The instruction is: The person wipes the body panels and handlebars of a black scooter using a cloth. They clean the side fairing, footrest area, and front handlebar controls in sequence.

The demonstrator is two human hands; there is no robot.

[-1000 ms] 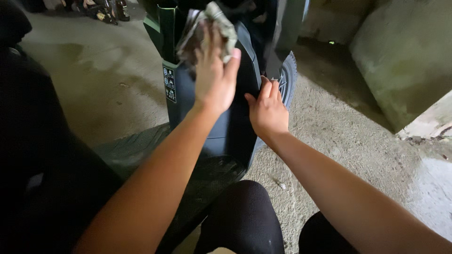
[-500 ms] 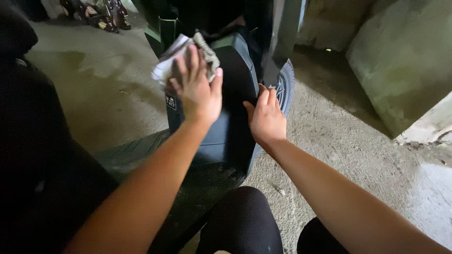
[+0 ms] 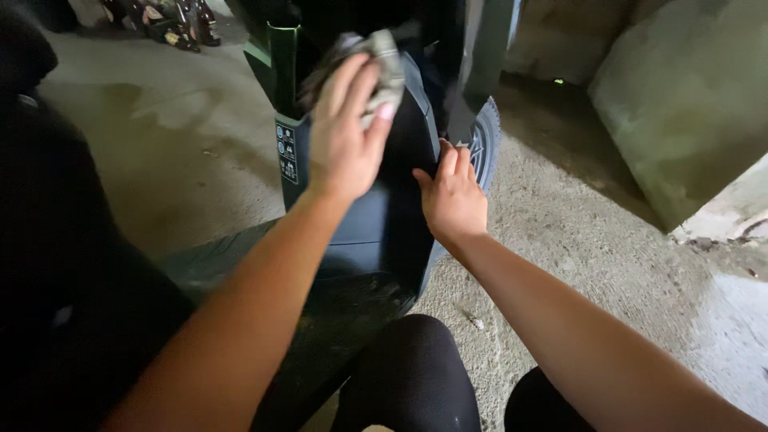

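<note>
My left hand [image 3: 344,136] presses a crumpled grey rag [image 3: 382,68] against the dark inner front panel [image 3: 392,200] of a scooter, high up on it. The rag sticks out above my fingertips. My right hand [image 3: 452,196] rests flat on the panel's right edge, fingers together and pointing up, holding nothing. The front tyre [image 3: 484,140] shows just beyond that hand. A small sticker strip [image 3: 286,150] sits on the panel's left side.
The scooter's ribbed footboard [image 3: 232,256] lies below the panel, its dark seat [image 3: 56,240] at the left. My knees [image 3: 412,368] are at the bottom. Rough concrete floor [image 3: 576,240] spreads right, with a concrete block [image 3: 680,96] beyond. Shoes [image 3: 172,24] lie top left.
My left hand swept the rag down and left over the panel, then back up and right to the top. My right hand stayed on the panel's edge.
</note>
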